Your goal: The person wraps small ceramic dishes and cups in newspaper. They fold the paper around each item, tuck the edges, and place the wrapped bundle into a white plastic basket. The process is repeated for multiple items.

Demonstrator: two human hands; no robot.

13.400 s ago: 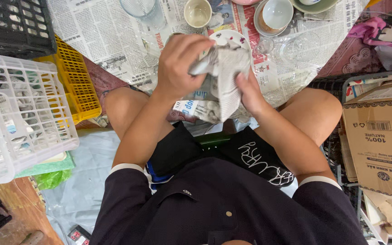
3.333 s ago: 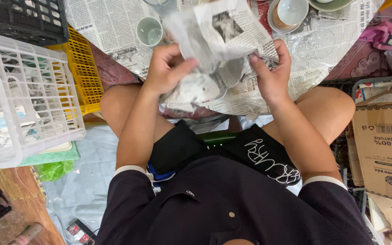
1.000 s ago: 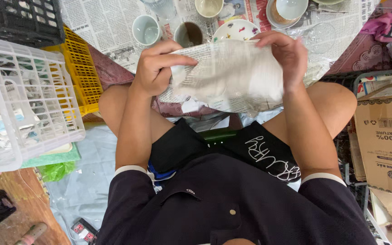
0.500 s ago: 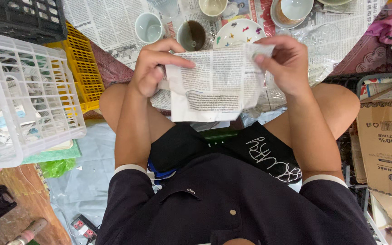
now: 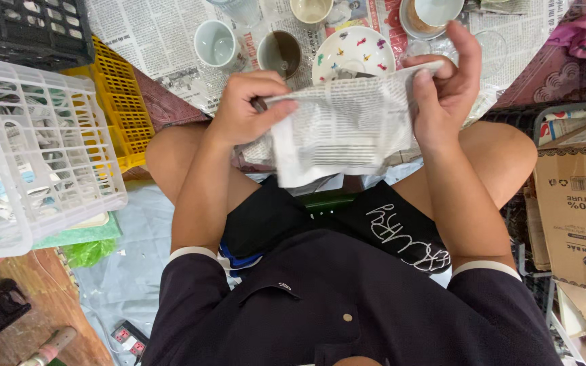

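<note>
newspaper sheet over lap, crumpled, grey print | left hand and right hand pinching its top corners | cups and plate just beyond (white basket crowds left)

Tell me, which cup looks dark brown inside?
The cup just left of the spotted plate. Its inside is brown; the pale green cup and cream cup are light inside.

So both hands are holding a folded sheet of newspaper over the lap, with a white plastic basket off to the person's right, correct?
Not quite: the white plastic basket sits to the person's left, as the head view shows. The rest holds: left hand and right hand hold the folded newspaper over the lap.
</note>
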